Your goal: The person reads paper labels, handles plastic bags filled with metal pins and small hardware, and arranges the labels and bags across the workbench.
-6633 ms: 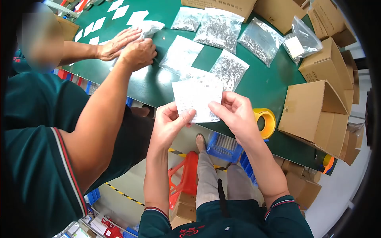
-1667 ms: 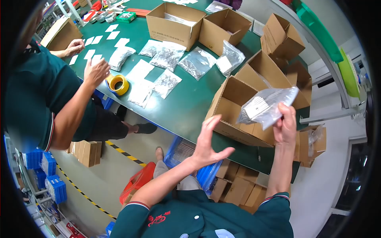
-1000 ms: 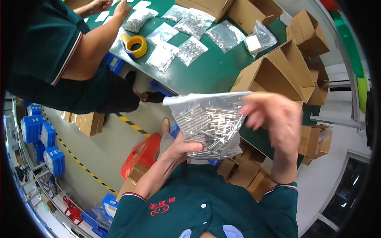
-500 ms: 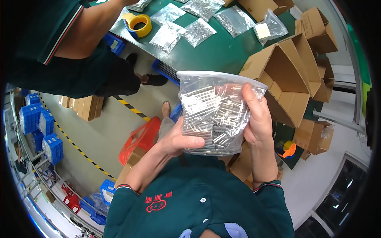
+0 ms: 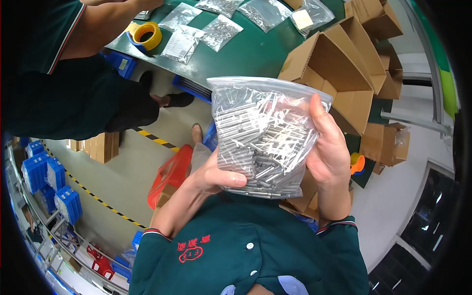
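Together, our left hand and right hand grip a clear plastic bag of silver metal rods near the green-topped table.

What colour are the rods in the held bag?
The rods are shiny silver-grey, visible through the clear bag; best seen in the head view.

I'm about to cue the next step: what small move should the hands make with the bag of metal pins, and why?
I'd probably tilt the bag of metal pins slightly. The left hand grips its lower left side, the right hand its right side, and the dark handwriting is hard to read amid bright reflections.
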`<state>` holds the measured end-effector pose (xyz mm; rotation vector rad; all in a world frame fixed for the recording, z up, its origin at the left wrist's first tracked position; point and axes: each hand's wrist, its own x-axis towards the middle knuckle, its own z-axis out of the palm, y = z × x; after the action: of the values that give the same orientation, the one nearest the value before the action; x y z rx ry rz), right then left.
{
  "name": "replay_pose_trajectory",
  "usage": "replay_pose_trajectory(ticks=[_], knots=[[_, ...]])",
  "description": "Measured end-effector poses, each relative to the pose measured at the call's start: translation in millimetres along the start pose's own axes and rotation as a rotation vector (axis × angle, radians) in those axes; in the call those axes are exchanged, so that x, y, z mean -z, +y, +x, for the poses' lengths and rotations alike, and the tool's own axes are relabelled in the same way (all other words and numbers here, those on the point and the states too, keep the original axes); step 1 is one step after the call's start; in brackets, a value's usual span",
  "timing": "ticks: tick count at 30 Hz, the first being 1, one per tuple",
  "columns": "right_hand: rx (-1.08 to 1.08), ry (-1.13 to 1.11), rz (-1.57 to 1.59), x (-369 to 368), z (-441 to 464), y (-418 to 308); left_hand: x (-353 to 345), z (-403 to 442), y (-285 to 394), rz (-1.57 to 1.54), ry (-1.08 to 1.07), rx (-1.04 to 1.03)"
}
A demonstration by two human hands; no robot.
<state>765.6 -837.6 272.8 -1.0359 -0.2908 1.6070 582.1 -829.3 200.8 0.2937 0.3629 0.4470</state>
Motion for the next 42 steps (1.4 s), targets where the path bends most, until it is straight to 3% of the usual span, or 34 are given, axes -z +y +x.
replay_pose_trajectory(ticks=[9,28,36,42], knots=[[0.128,-0.016,-0.144,-11,-18,-3,1,-6,1,0.151,-0.080,0.000],[0.174,-0.097,-0.166,-28,-33,-4,-5,-19,12,0.405,-0.100,-0.056],[0.333,-0.160,-0.337,-31,-54,-9,-15,-20,10,0.450,-0.193,-0.085],[0.287,-0.132,-0.205,-25,-42,-6,-6,-5,5,0.388,-0.155,-0.111]])
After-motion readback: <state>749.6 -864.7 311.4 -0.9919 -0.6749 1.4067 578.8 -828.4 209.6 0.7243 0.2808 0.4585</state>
